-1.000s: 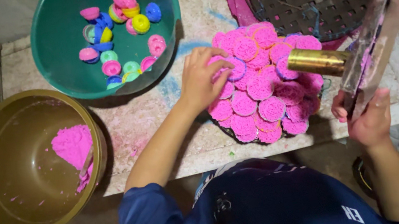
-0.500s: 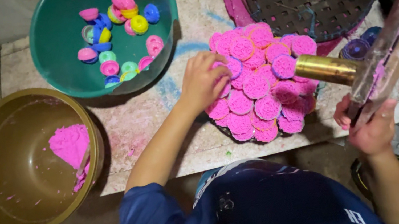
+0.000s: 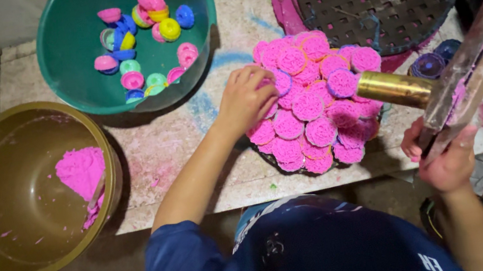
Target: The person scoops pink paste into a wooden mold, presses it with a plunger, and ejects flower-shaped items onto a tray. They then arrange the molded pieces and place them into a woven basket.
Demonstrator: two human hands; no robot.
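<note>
With a full pile of pink discs (image 3: 314,100) already heaped mid-table, the left hand (image 3: 245,99) pinched one at its left edge, the right hand (image 3: 448,156) clenched the press (image 3: 443,89), and little dough (image 3: 83,172) remained.

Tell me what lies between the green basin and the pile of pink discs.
In the head view, only bare, powder-stained tabletop separates the green basin from the pink discs; the left hand rests at the pile's near edge.
</note>
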